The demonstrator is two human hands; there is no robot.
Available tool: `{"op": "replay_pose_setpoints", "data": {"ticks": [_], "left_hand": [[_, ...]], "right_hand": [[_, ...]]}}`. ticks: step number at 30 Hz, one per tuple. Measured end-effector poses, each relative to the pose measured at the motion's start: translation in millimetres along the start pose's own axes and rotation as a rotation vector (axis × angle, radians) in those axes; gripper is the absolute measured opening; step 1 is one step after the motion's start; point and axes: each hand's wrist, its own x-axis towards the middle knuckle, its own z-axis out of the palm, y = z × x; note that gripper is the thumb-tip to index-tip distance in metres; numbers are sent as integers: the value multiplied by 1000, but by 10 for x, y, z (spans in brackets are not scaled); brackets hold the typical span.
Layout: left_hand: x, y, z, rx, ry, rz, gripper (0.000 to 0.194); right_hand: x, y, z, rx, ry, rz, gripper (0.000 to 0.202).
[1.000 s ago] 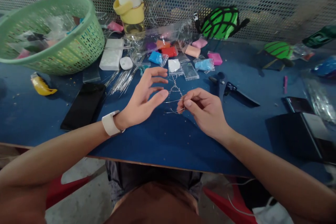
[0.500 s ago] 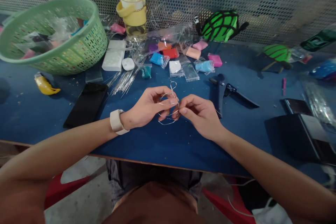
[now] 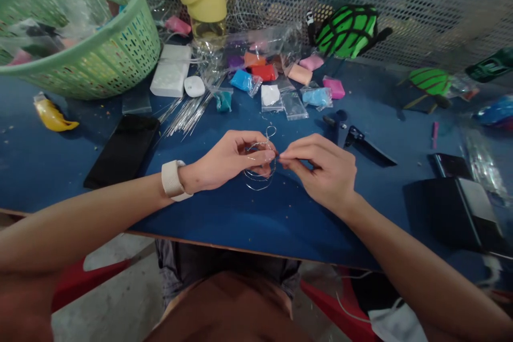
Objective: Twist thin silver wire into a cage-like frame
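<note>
A thin silvery wire frame [image 3: 258, 188], bent into round loops with a small ring at its top, hangs over the blue table. My left hand [image 3: 236, 160] pinches it between thumb and fingers, with some loops circling the fingertips. Close beside it, my right hand [image 3: 323, 168] is closed in a pinch at the frame's right side. The fingertips there seem to hold an end of the wire, though it is too fine to make out clearly. Behind my right hand lie dark-handled cutters [image 3: 340, 125], partly hidden by it.
Straight wires [image 3: 188, 117] lie behind my left hand, near a black phone [image 3: 122, 150] and a white power bank [image 3: 171, 70]. Several bagged clay packets [image 3: 262, 72] spread across the back. A green basket [image 3: 120, 59] stands left, a yellow bottle [image 3: 206, 5] behind, a green turtle model [image 3: 348, 31] right.
My right hand has shifted slightly away from the left, and its fingers have drawn together into a tighter pinch. My left hand keeps its hold on the wire frame. The camera view has tilted down.
</note>
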Motion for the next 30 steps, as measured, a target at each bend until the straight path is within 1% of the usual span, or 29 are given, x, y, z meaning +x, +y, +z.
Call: {"op": "replay_pose_setpoints", "data": {"ticks": [3, 5, 9, 13, 19, 22, 25, 28, 30], "left_hand": [[-11, 14, 24, -41, 11, -36, 45], [-15, 41, 37, -49, 15, -65, 44], [-16, 94, 53, -39, -5, -116, 43], [-13, 103, 52, -30, 7, -94, 44], [0, 54, 24, -13, 34, -73, 44], [2, 24, 0, 30, 26, -21, 39], [-12, 18, -20, 77, 14, 1, 40], [-30, 31, -23, 110, 4, -11, 42], [-38, 40, -17, 120, 2, -7, 41]], "right_hand": [[-7, -21, 8, -34, -41, -41, 27], [-22, -38, 21, -14, -48, -17, 26], [-53, -77, 48, 88, -14, 66, 27], [-45, -98, 47, 117, -21, 142, 30], [-12, -129, 30, 205, -20, 280, 27], [-3, -123, 14, 262, -41, 388, 22], [7, -95, -11, 312, -67, 490, 15], [13, -67, -28, 304, -67, 528, 9], [13, -57, -32, 310, -68, 534, 9]]}}
